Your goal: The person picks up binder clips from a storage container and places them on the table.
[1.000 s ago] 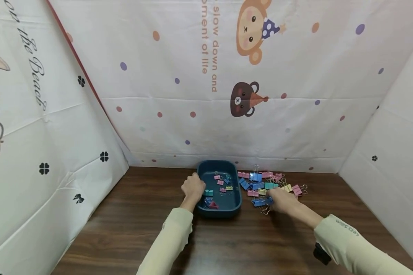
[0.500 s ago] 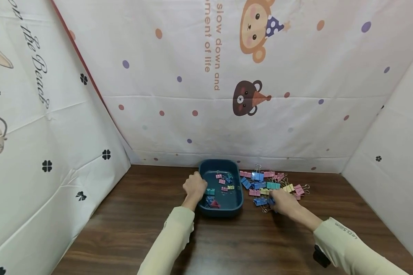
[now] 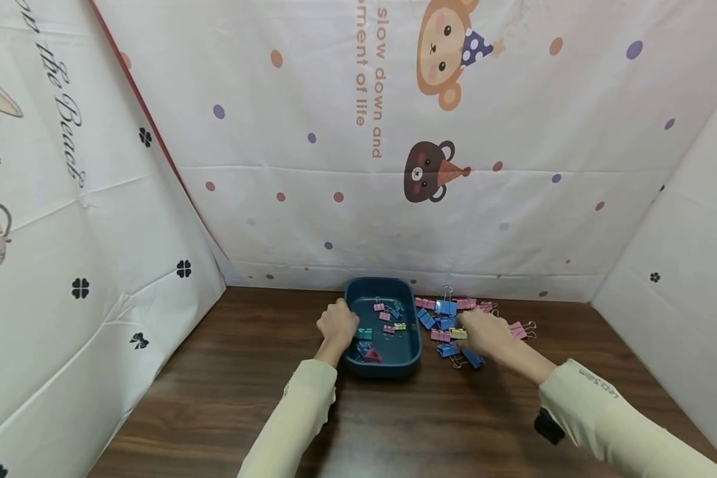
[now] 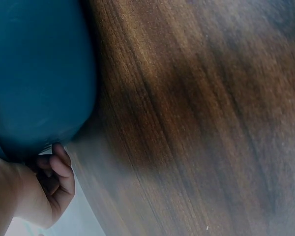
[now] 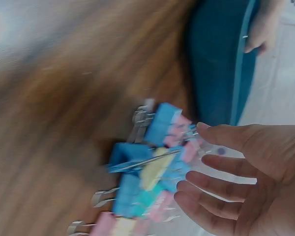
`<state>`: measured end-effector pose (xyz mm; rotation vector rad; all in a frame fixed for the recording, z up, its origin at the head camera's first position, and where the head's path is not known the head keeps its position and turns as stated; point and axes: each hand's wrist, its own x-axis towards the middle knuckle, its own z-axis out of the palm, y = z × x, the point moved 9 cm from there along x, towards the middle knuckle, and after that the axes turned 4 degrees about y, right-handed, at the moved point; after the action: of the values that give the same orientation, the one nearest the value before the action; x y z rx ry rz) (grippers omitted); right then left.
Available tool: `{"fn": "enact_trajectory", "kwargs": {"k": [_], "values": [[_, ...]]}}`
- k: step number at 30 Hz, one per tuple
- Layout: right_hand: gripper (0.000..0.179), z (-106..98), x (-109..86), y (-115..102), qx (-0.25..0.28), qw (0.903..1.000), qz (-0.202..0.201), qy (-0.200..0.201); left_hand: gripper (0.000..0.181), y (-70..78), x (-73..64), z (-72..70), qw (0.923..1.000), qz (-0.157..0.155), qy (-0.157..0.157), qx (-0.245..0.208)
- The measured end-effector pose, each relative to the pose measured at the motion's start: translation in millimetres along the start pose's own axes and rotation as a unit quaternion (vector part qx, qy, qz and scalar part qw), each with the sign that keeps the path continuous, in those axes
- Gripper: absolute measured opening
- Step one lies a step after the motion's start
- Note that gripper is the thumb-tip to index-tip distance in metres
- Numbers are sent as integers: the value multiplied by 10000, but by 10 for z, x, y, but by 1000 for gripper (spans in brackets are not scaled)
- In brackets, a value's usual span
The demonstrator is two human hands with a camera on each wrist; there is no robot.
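My left hand [image 3: 338, 323] grips the left rim of a dark blue-green plastic tray [image 3: 403, 350]. In the left wrist view its curled fingers [image 4: 64, 172] sit against the tray's outer wall. Several small pink, yellow, teal and blue binder clips lie inside the tray. To its right spreads a pile of larger binder clips [image 3: 445, 307]. My right hand [image 3: 486, 332] is over the pile's right part, covering some clips. In the right wrist view this hand [image 5: 246, 182] has spread, slightly bent fingers and holds nothing. A blue binder clip [image 3: 473, 358] lies at the pile's front.
The brown wooden table [image 3: 406, 425] extends in front of the tray and to both sides. A white printed cloth [image 3: 263, 226] hangs close behind the tray and pile, with more cloth at left and right. A pink clip [image 3: 518, 330] lies at the pile's right end.
My right hand has moved away from the blue clip at the front, back and slightly left over the pile. That clip now shows uncovered; the teal clip is hidden. My left hand stays on the tray.
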<state>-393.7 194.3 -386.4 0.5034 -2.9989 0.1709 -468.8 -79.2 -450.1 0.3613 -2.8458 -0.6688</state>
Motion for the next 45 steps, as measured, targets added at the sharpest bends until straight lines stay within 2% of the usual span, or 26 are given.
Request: {"fn": "enact_trajectory", "kwargs": {"k": [4,7,10,14,19,22,26,30,33,35,38,42,45], "values": [[28,-149,147,-227,-85,9999,-99,103,29,3,-4,0,10000,3,7,-28],[24,-183,313,-419,84,9998,-158,105,31,1,-6,-13,9999,29,83,-124],[24,-144,489,-613,537,9982,-229,-140,39,9,-7,-8,9994,135,84,-313],[27,-51,689,-885,1120,9913,-467,-513,49,32,9,11,9979,344,11,-555],[27,151,883,-1205,1367,9833,-615,-1036,52,11,81,37,9975,402,-334,-480],[32,290,938,-1347,1291,9799,-561,-1416,58,6,121,66,9954,436,-783,-329],[34,419,975,-1465,1266,9777,-459,-1610,55,11,127,67,9868,487,-1514,-292],[31,492,1010,-1530,1353,9778,-419,-1545,43,1,104,9,9745,383,-2063,-793],[32,574,1015,-1554,1321,9764,-563,-1613,39,5,96,5,9664,328,-2284,-1135],[29,627,1014,-1584,1253,9745,-790,-1684,34,8,94,11,9639,343,-2371,-1157],[18,683,996,-1637,971,9712,-1222,-1802,21,26,110,33,9662,465,-2383,-867],[7,712,968,-1658,647,9674,-1454,-1971,30,56,134,40,9722,530,-2255,-335],[8,731,948,-1646,516,9680,-1417,-2005,34,70,131,49,9755,463,-2143,-198]]}}
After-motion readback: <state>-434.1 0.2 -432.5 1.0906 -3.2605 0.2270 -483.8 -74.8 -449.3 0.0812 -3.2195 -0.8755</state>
